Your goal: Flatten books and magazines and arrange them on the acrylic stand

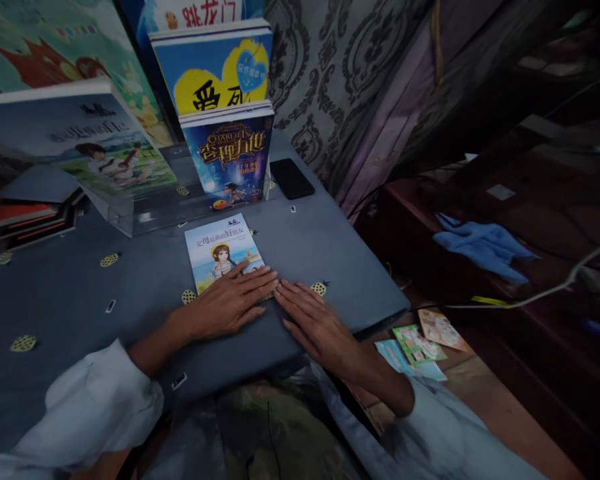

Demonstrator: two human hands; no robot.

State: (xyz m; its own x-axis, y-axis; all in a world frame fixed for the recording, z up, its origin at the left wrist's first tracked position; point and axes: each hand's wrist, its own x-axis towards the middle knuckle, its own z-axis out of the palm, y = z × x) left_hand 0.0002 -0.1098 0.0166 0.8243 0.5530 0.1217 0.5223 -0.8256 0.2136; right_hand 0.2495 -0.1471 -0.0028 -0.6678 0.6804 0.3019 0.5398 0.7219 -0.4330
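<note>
A thin illustrated paperback book lies closed on the blue-grey tablecloth, its cover showing a figure in a yellow hat. My left hand rests flat across the lower part of the cover, fingers stretched toward the right and hiding that part. Beside the book's lower right corner, my right hand lies flat on the table with its fingers extended. The fingertips of both hands come close together there; whether they touch, I cannot tell. Neither hand grips anything.
Behind the book, a clear stand holds upright books, with a dark blue book in front. A black phone lies right of it. Dark notebooks are stacked at left. Beyond the right table edge are a blue cloth and cards.
</note>
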